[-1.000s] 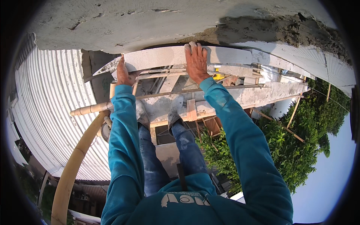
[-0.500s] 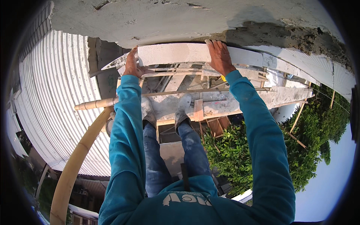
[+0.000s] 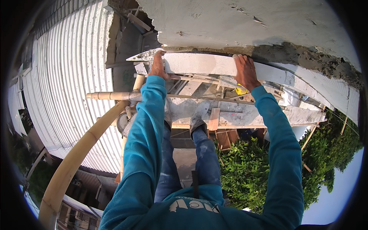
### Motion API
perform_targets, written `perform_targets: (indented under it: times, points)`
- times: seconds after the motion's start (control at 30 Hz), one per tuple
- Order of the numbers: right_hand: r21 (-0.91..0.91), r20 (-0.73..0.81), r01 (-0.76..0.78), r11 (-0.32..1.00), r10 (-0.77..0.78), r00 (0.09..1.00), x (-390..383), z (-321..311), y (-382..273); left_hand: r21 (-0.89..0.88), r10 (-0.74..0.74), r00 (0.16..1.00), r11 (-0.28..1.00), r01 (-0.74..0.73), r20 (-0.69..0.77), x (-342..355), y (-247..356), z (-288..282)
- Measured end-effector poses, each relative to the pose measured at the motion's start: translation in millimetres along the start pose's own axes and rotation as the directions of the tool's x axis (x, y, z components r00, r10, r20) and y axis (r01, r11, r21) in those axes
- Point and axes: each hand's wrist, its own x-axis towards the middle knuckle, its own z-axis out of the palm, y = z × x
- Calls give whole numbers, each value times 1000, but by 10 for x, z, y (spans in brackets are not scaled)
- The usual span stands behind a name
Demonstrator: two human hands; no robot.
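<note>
both hands, left hand and right hand, gripped a long white mortar-smeared straightedge board at upper centre (high scaffold): wet mortar could let it slip.

Board under wall, scaffold plank below, roof left

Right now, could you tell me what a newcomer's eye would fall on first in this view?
Both hands press a long white board against the grey plastered wall at the top: the left hand near its pointed left end, the right hand further right. Below, the person stands high on a mortar-splashed plank, with a corrugated metal roof at left and green treetops far beneath.
</note>
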Motion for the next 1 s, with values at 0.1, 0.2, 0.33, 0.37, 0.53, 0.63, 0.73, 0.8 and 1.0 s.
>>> perform_targets:
  times: [0.1, 0.2, 0.33, 0.37, 0.53, 0.63, 0.73, 0.8, 1.0]
  points:
    - [-53, -33, 44, 998, -46, 998, -60, -52, -203, 45, -13, 1000, 999, 14, -20, -162, -21, -206]
    - [-5, -14, 51, 999, -51, 999, -112, -165, -407, 49, 45, 998, 998, -42, -54, -456, -15, -452]
    - [31, 25, 97, 995, -98, 995, -158, -404, -667, -113, 97, 993, 990, -89, 74, -972, -32, -725]
    - [47, 2, 121, 991, -122, 993, -172, -466, -734, -120, 128, 990, 985, -120, 56, -1109, -32, -792]
    - [185, 56, 141, 973, -154, 987, -142, -738, -1069, -87, 202, 979, 975, -203, -14, -1693, 166, -972]
    - [218, 36, 168, 962, -179, 983, -111, -857, -1244, -60, 155, 987, 986, -153, 34, -2053, 371, -1000]
    - [288, -65, 218, 933, -208, 976, -67, -911, -1485, 6, 193, 978, 981, -194, -79, -2482, 569, -1001]
    - [308, -156, 258, 916, -219, 963, -18, -916, -1669, 77, 231, 963, 972, -222, -137, -2800, 694, -997]
    - [304, -355, 316, 899, -201, 913, -4, -942, -2321, 258, 373, 855, 921, -293, -360, -3706, 952, -1101]
